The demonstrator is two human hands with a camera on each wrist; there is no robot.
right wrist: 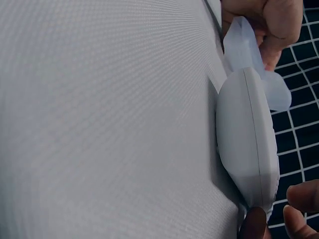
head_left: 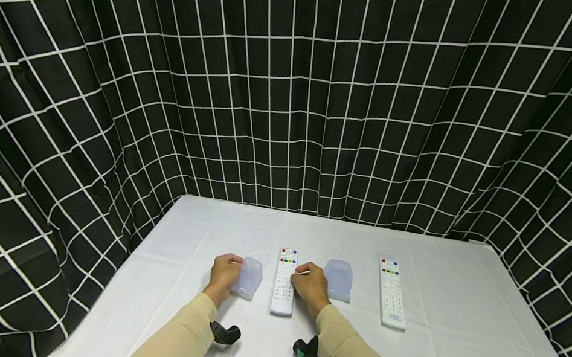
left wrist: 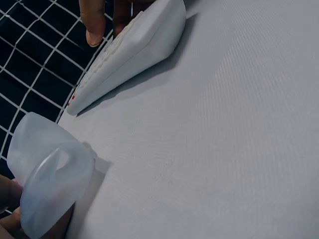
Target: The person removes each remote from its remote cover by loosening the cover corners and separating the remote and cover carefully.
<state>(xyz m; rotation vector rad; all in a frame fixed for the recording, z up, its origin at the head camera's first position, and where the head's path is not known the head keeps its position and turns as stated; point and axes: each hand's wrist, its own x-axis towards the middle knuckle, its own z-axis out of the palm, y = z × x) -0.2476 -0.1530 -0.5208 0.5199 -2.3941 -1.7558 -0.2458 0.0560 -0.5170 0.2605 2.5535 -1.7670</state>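
On the white table lies a white remote control (head_left: 285, 282) with its buttons facing up. My right hand (head_left: 311, 284) is at its right edge. In the right wrist view my thumb (right wrist: 254, 223) is against the near end of the remote's side, while the other fingers (right wrist: 299, 219) stand apart from it. To the left, my left hand (head_left: 224, 273) pinches a translucent, soft-looking remote cover (head_left: 248, 278) by its left side. The left wrist view shows that cover (left wrist: 55, 174) bent open, partly hiding the fingertips that hold it.
A second translucent cover (head_left: 338, 280) lies just right of my right hand. Further right rests another white remote (head_left: 392, 293). Black curtains (head_left: 288, 81) with a white grid surround the white-clothed table (head_left: 449, 348) at the back and sides.
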